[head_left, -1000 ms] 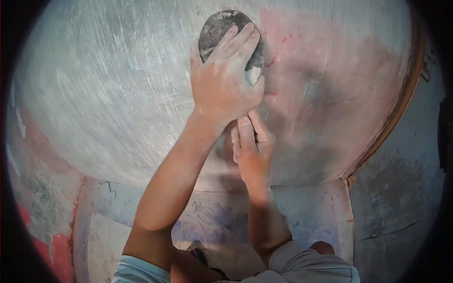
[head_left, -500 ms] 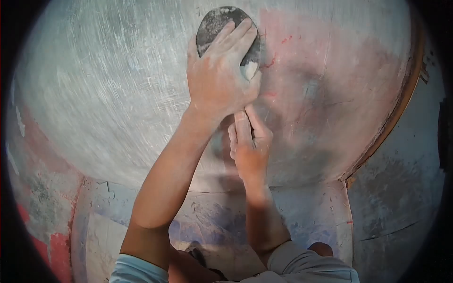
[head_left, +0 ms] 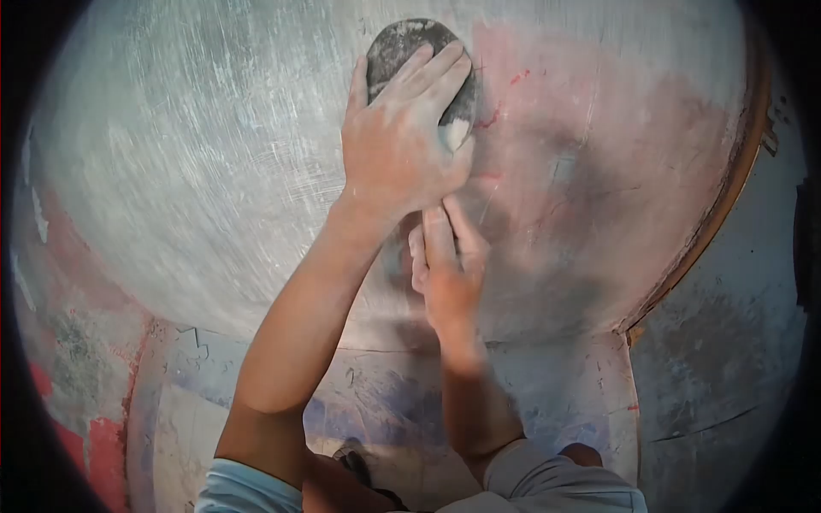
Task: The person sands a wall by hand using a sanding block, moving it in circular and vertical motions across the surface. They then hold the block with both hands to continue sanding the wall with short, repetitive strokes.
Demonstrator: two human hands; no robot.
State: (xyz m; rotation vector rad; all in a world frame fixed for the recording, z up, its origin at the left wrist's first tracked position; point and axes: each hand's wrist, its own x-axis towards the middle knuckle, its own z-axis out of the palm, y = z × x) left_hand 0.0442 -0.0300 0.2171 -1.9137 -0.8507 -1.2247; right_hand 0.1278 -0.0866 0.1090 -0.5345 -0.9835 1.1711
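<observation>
A dark oval pad (head_left: 402, 44) with whitish dust on it lies against the large curved grey surface (head_left: 214, 162). My left hand (head_left: 406, 137) is spread over the pad, its fingers resting on top and its thumb at the pad's lower right side. Just below its wrist is my right hand (head_left: 449, 256), with some fingers stretched upward towards the heel of the left hand and others curled. Whatever the right hand may hold is hidden. Right of both hands the surface carries a reddish patch (head_left: 633, 171) with small red marks.
A brown edge strip (head_left: 727, 197) curves down the right side of the surface. Below lies a lower ledge (head_left: 547, 376) with purplish stains. Red paint (head_left: 107, 453) shows at the lower left. A foot (head_left: 352, 457) is partly visible at the bottom.
My left hand and the dark pad have shifted slightly down and to the right. My right hand has moved slightly left.
</observation>
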